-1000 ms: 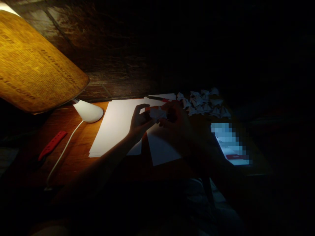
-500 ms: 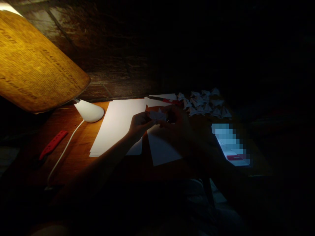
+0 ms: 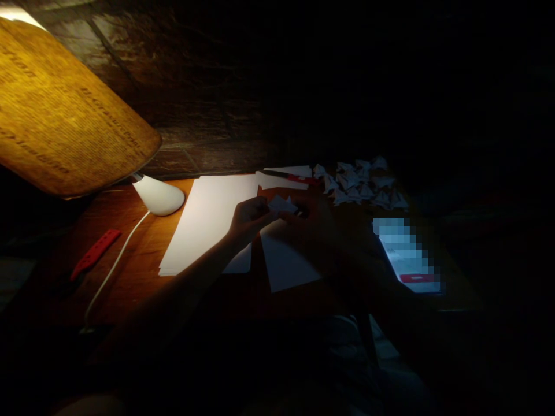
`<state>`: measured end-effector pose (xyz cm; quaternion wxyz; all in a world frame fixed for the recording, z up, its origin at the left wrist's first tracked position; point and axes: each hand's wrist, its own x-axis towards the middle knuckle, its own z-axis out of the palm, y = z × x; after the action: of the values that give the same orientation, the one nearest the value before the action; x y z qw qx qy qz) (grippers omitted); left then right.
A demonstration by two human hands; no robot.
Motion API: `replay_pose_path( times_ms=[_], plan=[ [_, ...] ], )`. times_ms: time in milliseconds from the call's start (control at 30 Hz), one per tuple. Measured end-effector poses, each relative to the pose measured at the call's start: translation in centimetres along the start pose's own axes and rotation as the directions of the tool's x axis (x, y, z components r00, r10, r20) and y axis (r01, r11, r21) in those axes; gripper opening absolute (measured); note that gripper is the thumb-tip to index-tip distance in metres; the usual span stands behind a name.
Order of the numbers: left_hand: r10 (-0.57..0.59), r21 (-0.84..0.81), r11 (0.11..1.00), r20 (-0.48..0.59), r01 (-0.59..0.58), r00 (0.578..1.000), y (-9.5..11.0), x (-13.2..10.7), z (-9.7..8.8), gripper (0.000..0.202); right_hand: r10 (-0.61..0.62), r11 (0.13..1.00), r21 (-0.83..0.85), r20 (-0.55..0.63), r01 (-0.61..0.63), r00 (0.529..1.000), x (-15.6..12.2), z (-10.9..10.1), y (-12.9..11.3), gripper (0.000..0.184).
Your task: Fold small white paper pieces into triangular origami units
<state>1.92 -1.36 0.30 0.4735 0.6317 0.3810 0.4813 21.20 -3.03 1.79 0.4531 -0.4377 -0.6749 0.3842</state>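
Left hand (image 3: 247, 221) pinching small folded paper (image 3: 281, 204); right hand (image 3: 315, 218) at its other side (grip too dark to tell). Piece is above the loose sheet (image 3: 286, 266). Looks mid-fold; next crease calls for steady thumbs.

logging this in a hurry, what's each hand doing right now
Left hand: closed, holding the folded paper.
Right hand: at the folded paper's other end; too dark to tell whether closed.
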Motion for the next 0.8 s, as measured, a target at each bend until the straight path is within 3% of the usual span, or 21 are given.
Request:
replay_pose_path(
  times_ms=[400, 600, 800],
  plan=[
    [-0.056, -0.079, 0.995, 0.081, 0.063, 0.995, -0.1, 0.3, -0.3, 0.025, 0.106, 0.984, 0.145, -0.017, -0.102, 0.994, 1.0, -1.3, 1.0, 0.022],
    [-0.036, -0.095, 0.994, 0.097, 0.045, 0.995, -0.4, 0.4, -0.4, 0.026, 0.003, 0.998, -0.055, -0.105, -0.009, 0.994, 1.3, -1.6, 1.4, 0.016],
    [-0.003, 0.100, 0.995, 0.154, -0.013, 0.988, -0.2, 0.3, -0.4, 0.029, 0.030, 0.965, -0.262, 0.008, -0.027, 1.000, 0.8, -1.7, 1.5, 0.014]
  ],
)
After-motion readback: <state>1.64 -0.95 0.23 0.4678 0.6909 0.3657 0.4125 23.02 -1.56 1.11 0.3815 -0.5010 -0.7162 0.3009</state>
